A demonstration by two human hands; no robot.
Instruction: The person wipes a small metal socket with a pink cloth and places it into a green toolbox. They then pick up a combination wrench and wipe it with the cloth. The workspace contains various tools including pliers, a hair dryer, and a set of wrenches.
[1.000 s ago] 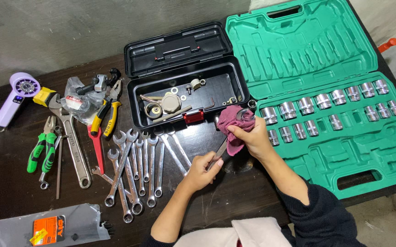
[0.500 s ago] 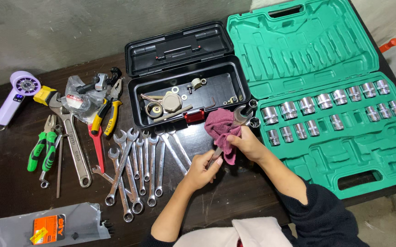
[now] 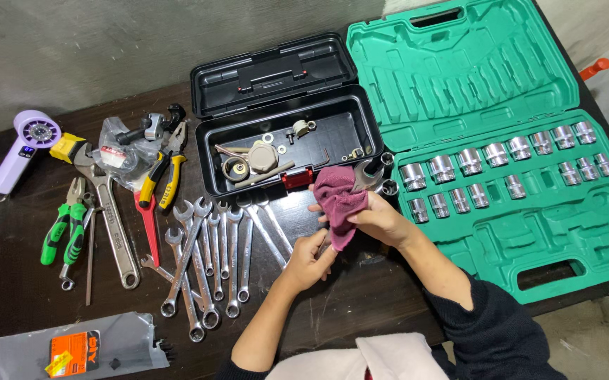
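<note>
Wrench (image 3: 364, 177) wrapped in maroon cloth (image 3: 337, 204) before black toolbox (image 3: 350, 118) of washers and small fittings, left hand (image 3: 311, 255) gripping its handle end, right hand (image 3: 378, 218) closed on cloth, grey packet with orange label (image 3: 72, 350) lower left, green case (image 3: 586, 232) with sockets right, dark counter (image 3: 16, 281)

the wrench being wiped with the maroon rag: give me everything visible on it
A bare silver steel open-end wrench, mostly wrapped in the crumpled maroon cloth rag. Only its forked open jaw shows, poking out above the rag toward the black plastic toolbox. It lies diagonally, head up and right, lifted off the dark wooden table. The right hand presses the rag around the shank; the left hand grips the lower end, which is hidden. Finish looks shiny; markings cannot be made out.
</note>
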